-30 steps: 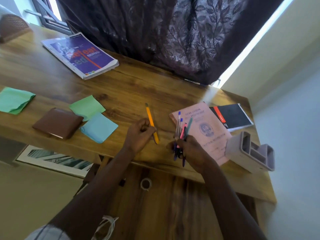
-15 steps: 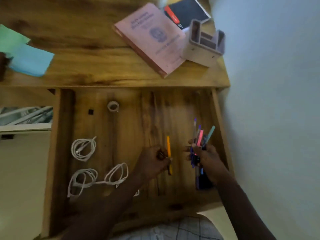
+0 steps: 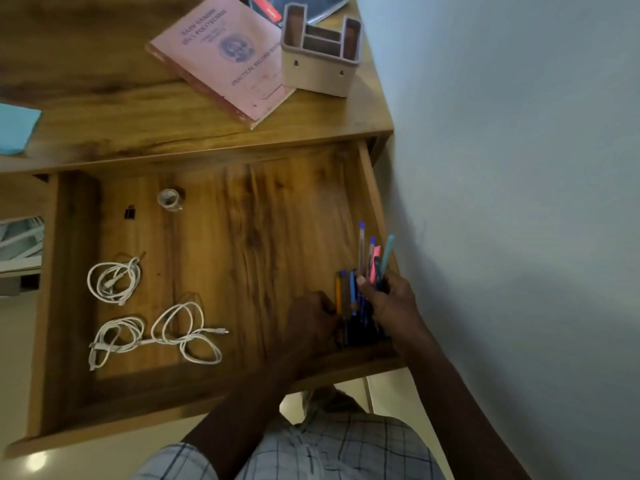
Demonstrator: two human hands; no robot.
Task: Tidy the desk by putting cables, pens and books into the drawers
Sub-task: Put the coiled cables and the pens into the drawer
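Best lane for you: bare wood down the middle of the drawer [image 3: 372, 192], 12 to 6 o'clock. At 9, a white cable coil [image 3: 114, 280] takes the floor; more cable loops [image 3: 187, 334] at 7–8. Tape roll [image 3: 169, 199] & black clip [image 3: 130, 213] sit at 11, nr the back. At 4, left hand [image 3: 311, 320], right hand [image 3: 391, 303] & upright pens [image 3: 375, 263] crowd the rt side; room wall [image 3: 502, 202] just beyond.

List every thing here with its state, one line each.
drawer: pulled open
white cables: coiled, lying in drawer
pens: bunched, gripped by right hand over drawer
orange pencil: held by left hand beside them
pink book: closed, on desk
organiser: upright on desk
tape roll: lying in drawer
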